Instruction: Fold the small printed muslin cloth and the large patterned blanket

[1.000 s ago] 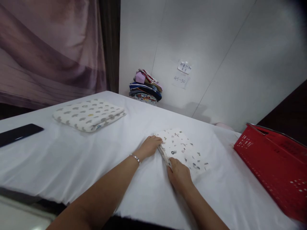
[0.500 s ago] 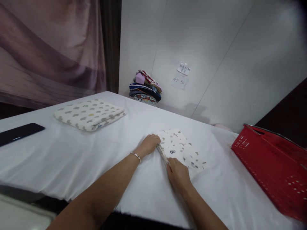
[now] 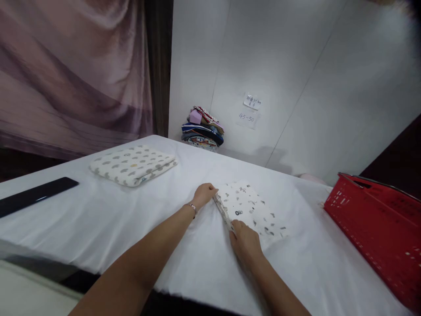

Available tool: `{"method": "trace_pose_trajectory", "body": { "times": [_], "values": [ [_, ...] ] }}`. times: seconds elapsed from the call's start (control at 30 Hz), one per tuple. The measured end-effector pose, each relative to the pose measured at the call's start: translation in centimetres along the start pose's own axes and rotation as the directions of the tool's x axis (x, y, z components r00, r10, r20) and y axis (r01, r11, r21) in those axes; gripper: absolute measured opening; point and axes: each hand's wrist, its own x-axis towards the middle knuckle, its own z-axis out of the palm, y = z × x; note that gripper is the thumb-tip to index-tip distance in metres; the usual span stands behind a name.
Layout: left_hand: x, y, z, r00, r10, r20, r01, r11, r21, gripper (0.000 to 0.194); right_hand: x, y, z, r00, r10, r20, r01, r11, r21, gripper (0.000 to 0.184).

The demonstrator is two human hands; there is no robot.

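A white cloth with small grey prints lies folded in layers on the white-covered table. My left hand, with a silver bracelet at the wrist, pinches its far left corner. At the near end of the same layered edge, my right hand grips the cloth, thumb on the left side and fingers on top. The cloth's right part spreads flat away from my hands. I cannot make out what kind of cloth article it is.
To the left lies a folded white cloth with grey shapes, and nearer, a black phone-like slab. A red plastic basket stands at the right. Folded fabrics are stacked by the wall, beside paper notes.
My view has shifted slightly, so the whole scene sits a bit lower and further right. Both hands stay at the cloth's left edge; the left fingers now pinch the corner more narrowly.
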Motion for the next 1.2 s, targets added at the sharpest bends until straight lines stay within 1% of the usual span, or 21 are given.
{"method": "trace_pose_trajectory", "body": {
  "times": [0.17, 0.33, 0.47, 0.57, 0.7, 0.8, 1.0, 1.2],
  "values": [
    [0.9, 0.8, 0.5, 0.988, -0.143, 0.054, 0.137, 0.986, 0.097, 0.033, -0.1, 0.1, 0.3, 0.999, 0.005, -0.037, -0.003, 0.999, 0.048, 0.016],
    [1.1, 1.6, 1.0, 0.975, -0.212, 0.067, 0.201, 0.969, 0.141, 0.032, -0.1, 0.1, 0.3, 0.999, 0.017, -0.036, -0.015, 0.998, 0.064, 0.018],
    [1.1, 2.0, 1.1, 0.977, -0.206, 0.063, 0.196, 0.971, 0.138, 0.022, -0.2, 0.1, 0.3, 0.999, 0.020, -0.041, -0.017, 0.996, 0.086, 0.020],
    [1.2, 1.8, 0.9, 0.980, -0.193, 0.047, 0.187, 0.976, 0.111, 0.017, -0.2, 0.0, 0.3, 0.999, 0.027, -0.033, -0.024, 0.996, 0.085, 0.022],
    [1.4, 1.1, 0.5, 0.980, -0.198, 0.008, 0.198, 0.979, 0.049, 0.017, -0.3, 0.0, 0.1, 0.999, 0.025, -0.022, -0.024, 0.996, 0.082, 0.024],
    [1.5, 0.7, 0.5, 0.979, -0.206, 0.000, 0.206, 0.978, 0.018, 0.017, -0.1, 0.1, 0.0, 0.999, 0.042, 0.013, -0.043, 0.995, 0.094, 0.025],
    [1.5, 0.1, 0.9, 0.977, -0.212, 0.015, 0.212, 0.977, 0.019, 0.017, 0.1, 0.3, -0.3, 0.997, 0.043, 0.058, -0.049, 0.994, 0.096, 0.027],
    [1.5, -0.1, 1.1, 0.978, -0.208, 0.022, 0.207, 0.978, 0.040, 0.017, 0.0, 0.2, -0.3, 0.999, 0.014, 0.040, -0.017, 0.996, 0.091, 0.025]
  ]
}}
